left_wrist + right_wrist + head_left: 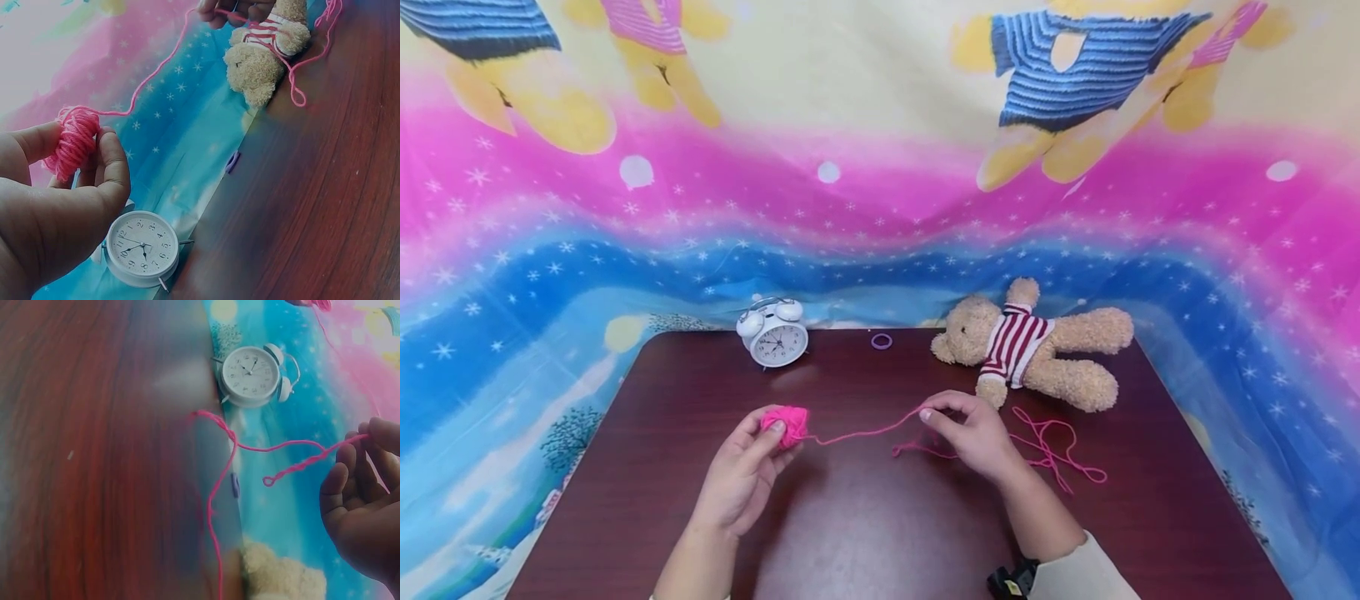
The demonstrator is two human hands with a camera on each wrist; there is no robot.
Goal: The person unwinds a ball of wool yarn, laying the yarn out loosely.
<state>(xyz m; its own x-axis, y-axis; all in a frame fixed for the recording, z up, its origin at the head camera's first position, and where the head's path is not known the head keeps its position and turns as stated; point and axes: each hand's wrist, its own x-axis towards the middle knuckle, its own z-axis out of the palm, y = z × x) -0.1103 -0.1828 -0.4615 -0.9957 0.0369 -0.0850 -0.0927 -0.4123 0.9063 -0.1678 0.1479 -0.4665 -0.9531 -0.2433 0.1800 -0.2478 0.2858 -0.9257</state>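
In my left hand (748, 467) I hold a small wound ball of pink yarn (792, 427), thumb on one side and fingers on the other. A single strand (865, 433) runs from the ball across to my right hand (973, 433), which pinches it between thumb and fingertips. Past the right hand, the loose yarn (1078, 473) lies in loops on the table. The right wrist view shows a twisted length ending in a small loop (269, 481), hanging from the pinching fingers. In the left wrist view the wound turns of the yarn ball (74, 140) show plainly.
A white twin-bell alarm clock (778, 337) stands at the back left of the dark wooden table (850, 533). A purple ring (882, 341) lies near the back edge. To the right, a teddy bear (1018, 342) in a striped shirt lies on its side. A patterned cloth (880, 208) hangs behind.
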